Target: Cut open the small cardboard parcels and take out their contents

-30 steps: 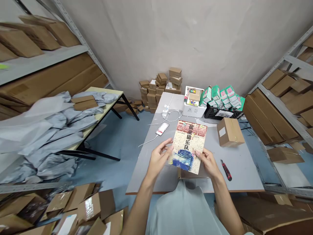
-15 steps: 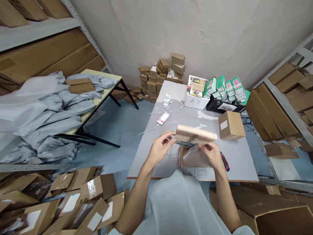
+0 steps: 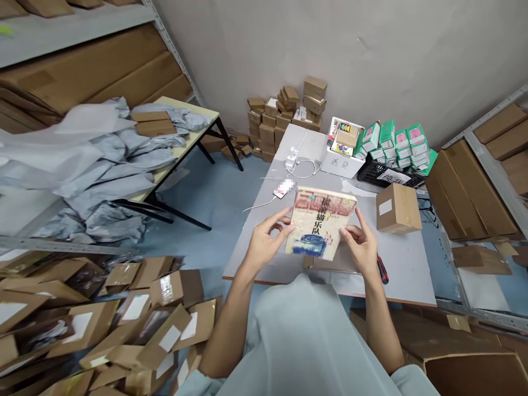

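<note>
A book (image 3: pixel 319 223) with a cream and red illustrated cover is held up over the table, its front facing me. My left hand (image 3: pixel 270 234) grips its left edge between thumb and fingers. On the opposite edge, my right hand (image 3: pixel 359 242) is closed in the same way. Below the book lies a small cardboard box (image 3: pixel 334 264), largely hidden by it. A red and black utility knife (image 3: pixel 383 269) rests on the table right of my right wrist.
On the grey table (image 3: pixel 251 242) stand a sealed carton (image 3: pixel 399 209), a white box of goods (image 3: pixel 340 162) and a black crate (image 3: pixel 383 173) with green boxes. A phone (image 3: pixel 284 188) lies cabled. Cartons (image 3: pixel 173 289) cover the floor at left; a large open carton (image 3: pixel 462 352) is at right.
Both hands have tilted the book up, so its front cover now shows instead of mostly its edge. My view has shifted slightly left.
</note>
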Demonstrator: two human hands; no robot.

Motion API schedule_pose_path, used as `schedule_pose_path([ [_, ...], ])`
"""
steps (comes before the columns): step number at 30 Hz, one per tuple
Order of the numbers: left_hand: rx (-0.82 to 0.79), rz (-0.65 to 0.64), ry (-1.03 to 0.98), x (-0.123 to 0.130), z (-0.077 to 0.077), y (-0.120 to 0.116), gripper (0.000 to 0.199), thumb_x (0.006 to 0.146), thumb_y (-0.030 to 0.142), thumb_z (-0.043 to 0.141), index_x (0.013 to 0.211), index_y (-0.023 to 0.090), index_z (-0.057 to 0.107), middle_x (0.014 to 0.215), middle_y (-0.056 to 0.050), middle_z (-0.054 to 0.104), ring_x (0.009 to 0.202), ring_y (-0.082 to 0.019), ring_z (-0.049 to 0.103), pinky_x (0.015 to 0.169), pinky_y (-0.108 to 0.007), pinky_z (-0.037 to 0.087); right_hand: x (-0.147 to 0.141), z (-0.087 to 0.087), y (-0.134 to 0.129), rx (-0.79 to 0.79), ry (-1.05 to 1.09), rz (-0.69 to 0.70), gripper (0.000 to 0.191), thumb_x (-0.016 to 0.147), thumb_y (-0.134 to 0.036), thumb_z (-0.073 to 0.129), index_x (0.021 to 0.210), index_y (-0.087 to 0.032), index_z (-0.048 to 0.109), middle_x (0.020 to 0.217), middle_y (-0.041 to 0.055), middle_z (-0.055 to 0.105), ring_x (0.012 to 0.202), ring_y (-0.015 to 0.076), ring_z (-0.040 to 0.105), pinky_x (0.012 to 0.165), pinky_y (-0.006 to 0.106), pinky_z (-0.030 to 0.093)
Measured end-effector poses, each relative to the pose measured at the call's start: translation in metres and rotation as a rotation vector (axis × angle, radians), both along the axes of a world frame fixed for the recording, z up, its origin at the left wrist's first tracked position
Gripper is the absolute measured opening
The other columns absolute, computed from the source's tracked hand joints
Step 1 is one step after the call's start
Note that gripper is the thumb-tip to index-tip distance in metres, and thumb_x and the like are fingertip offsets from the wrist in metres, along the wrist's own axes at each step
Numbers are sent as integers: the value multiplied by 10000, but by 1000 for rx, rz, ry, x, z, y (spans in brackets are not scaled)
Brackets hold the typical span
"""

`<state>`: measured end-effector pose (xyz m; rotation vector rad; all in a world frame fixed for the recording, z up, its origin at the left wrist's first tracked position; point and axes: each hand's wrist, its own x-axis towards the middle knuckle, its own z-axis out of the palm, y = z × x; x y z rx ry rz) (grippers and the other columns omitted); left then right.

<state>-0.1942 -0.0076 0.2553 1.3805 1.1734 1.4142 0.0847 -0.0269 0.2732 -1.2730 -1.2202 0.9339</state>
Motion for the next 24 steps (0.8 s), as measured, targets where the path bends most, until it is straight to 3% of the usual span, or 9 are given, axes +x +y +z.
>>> schedule_pose_path([
  [2, -18, -16, 4, -1, 1, -1, 548, 959, 489, 827, 1443, 231, 799, 993, -51, 791, 880, -191, 697, 828, -292, 568, -4, -2, -1, -22, -13, 18, 770, 963, -520, 855, 1649, -241, 644, 949, 19, 849, 834, 198, 749, 817, 353, 646],
  [6, -27, -100, 58, -5, 5, -4, 388, 1049, 472, 671, 1264, 226, 880, 968, -62, 764, 832, -182, 670, 785, -282, 549, -8, -5, -5, -98, -28, 5, 472, 993, -586, 774, 1305, -246, 877, 1254, 96, 870, 1188, 304, 794, 1027, 434, 648],
  [8, -37, -119, 51, -7, 6, -5, 368, 1016, 430, 681, 1244, 220, 879, 1052, -80, 794, 897, -196, 699, 811, -283, 566, -7, -7, -6, -159, 32, 53, 469, 973, -590, 783, 1283, -253, 881, 1333, 96, 857, 1268, 325, 783, 1090, 463, 638],
  [12, -44, -117, -5, -8, 4, -2, 388, 925, 426, 785, 1234, 212, 879, 1173, -106, 830, 986, -221, 739, 851, -290, 601, -7, -7, -5, -184, 109, 136, 561, 870, -574, 912, 1327, -255, 852, 1329, 96, 859, 1243, 313, 799, 1109, 468, 646],
  [15, -68, -90, -43, -6, 2, 3, 441, 894, 479, 846, 1234, 199, 883, 1052, -93, 834, 933, -224, 751, 822, -296, 604, -12, -3, -4, -152, 64, 133, 487, 825, -615, 950, 1144, -254, 880, 1222, 97, 885, 1100, 300, 829, 992, 435, 687],
  [19, -164, 15, -91, -1, 2, 9, 553, 845, 636, 890, 1121, 157, 888, 722, -14, 693, 664, -167, 632, 656, -276, 543, -22, 1, -3, -191, 42, 196, 512, 917, -730, 838, 795, -235, 799, 790, 63, 838, 647, 205, 753, 631, 322, 631],
  [24, -245, 27, -152, 4, 3, 10, 635, 781, 687, 922, 1086, 132, 884, 662, 3, 639, 589, -133, 535, 551, -249, 440, -29, -8, -3, -232, 113, 200, 580, 883, -770, 854, 737, -216, 764, 652, 25, 756, 500, 139, 659, 497, 246, 514],
])
